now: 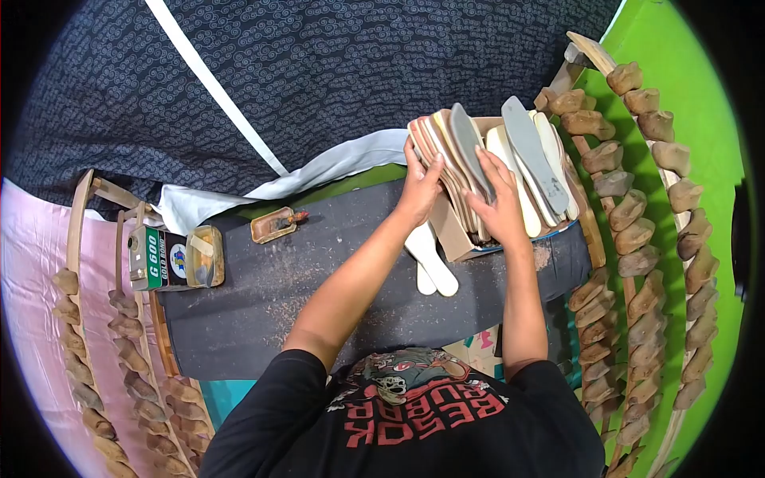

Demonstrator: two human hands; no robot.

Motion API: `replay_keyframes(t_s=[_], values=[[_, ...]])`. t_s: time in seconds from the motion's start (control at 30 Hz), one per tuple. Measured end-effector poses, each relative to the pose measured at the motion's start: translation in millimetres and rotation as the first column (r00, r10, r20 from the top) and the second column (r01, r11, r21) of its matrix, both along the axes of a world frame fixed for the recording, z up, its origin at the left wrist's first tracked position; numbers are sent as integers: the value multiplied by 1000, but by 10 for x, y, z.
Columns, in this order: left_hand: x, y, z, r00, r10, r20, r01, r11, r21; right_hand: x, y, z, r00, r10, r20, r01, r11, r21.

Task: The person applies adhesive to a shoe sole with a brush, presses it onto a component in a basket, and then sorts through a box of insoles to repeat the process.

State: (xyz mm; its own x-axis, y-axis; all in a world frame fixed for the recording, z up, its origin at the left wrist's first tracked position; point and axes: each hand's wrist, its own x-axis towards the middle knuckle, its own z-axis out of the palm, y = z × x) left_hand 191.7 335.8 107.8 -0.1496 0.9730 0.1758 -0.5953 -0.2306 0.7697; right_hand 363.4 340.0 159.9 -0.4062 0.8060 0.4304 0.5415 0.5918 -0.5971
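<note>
A cardboard box (452,231) on the dark-covered table holds several upright insole-shaped pieces, beige and reddish at the left, white and grey at the right. My left hand (420,187) grips the left side of the beige stack (437,143), fingers behind it and thumb in front. On the other side of the same stack, my right hand (500,197) rests with its fingers apart against a dark grey piece (470,147). Another grey piece (532,151) stands to its right. Two white soles (431,259) lie on the table just left of the box.
At the table's left end are a G 600 can (163,259) and a clear container (205,255). A small tray (273,225) with a brush sits farther back. Shavings lie on the dark cloth (231,319). Racks of wooden pieces (629,215) flank both sides.
</note>
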Motion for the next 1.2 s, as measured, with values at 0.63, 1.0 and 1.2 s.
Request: replay_keyframes(t_s=[0.63,1.0,1.2], values=[[-483,-525,277,991,-34,131,49,993,-112,-580,-460,-177,841,39,-540,-290,874,-389],[-313,-1092,-625,969,-72,238,176,876,-450,-612,-1145,-623,997,41,-62,-59,945,-323],[-197,-1232,-851,885,-207,417,362,869,-337,-638,-1277,-404,987,69,148,-48,989,-143]])
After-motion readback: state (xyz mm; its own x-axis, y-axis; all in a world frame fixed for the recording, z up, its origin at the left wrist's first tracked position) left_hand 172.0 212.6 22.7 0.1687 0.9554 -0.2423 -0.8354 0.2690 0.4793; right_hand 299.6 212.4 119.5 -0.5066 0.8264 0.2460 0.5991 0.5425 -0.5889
